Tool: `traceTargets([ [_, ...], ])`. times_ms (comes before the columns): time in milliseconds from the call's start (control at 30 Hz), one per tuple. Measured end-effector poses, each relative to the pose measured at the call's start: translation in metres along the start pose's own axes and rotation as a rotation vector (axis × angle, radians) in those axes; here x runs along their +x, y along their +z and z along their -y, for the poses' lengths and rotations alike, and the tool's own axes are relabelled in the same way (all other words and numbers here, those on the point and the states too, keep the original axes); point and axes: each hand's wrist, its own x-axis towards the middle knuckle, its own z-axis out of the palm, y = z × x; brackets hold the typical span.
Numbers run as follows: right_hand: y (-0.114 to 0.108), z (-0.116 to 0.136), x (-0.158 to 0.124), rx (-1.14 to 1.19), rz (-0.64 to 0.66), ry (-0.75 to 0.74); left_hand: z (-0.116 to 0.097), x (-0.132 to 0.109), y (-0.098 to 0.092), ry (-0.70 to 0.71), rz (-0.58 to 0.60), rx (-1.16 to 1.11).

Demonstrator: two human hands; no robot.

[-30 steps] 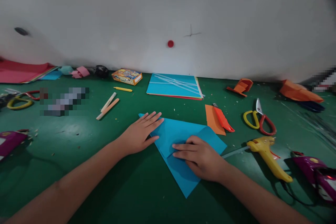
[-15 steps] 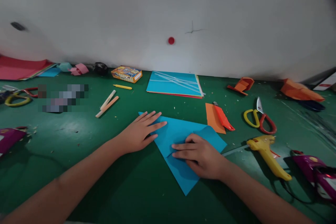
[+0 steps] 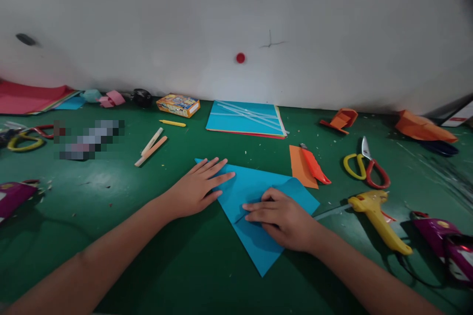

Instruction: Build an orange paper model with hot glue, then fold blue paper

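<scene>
Both hands are lying flat, gripping nothing: left hand (image 3: 195, 188) and right hand (image 3: 283, 216) are pressing blue paper (image 3: 254, 246) onto the table (image 3: 111, 197).

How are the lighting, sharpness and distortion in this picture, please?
Head view: dim, soft light, with faint shadows beside the left hand and right hand on the green table; the blue paper under them is fairly sharp; the right edge smears and the top right corner darkens; the foot of the wall bows.
</scene>
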Motion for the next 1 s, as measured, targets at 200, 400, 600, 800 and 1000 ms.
traceTargets([
  [200, -0.001, 0.001, -0.001, 0.006, -0.019, 0.025, -0.004, -0.001, 0.0, -0.045, 0.021, 0.029],
  [400, 0.0, -0.001, -0.001, 0.03, -0.037, 0.033, -0.004, -0.003, 0.003, -0.114, -0.006, 0.045],
  [600, 0.002, -0.003, -0.003, 0.045, -0.055, 0.018, -0.003, -0.005, 0.011, -0.156, -0.045, 0.065],
  [800, 0.0, -0.003, -0.002, 0.053, -0.058, 0.012, -0.01, -0.008, 0.009, -0.186, -0.056, 0.111],
  [1000, 0.001, -0.001, -0.003, -0.043, -0.05, -0.001, -0.021, -0.012, 0.008, -0.255, -0.074, 0.169],
])
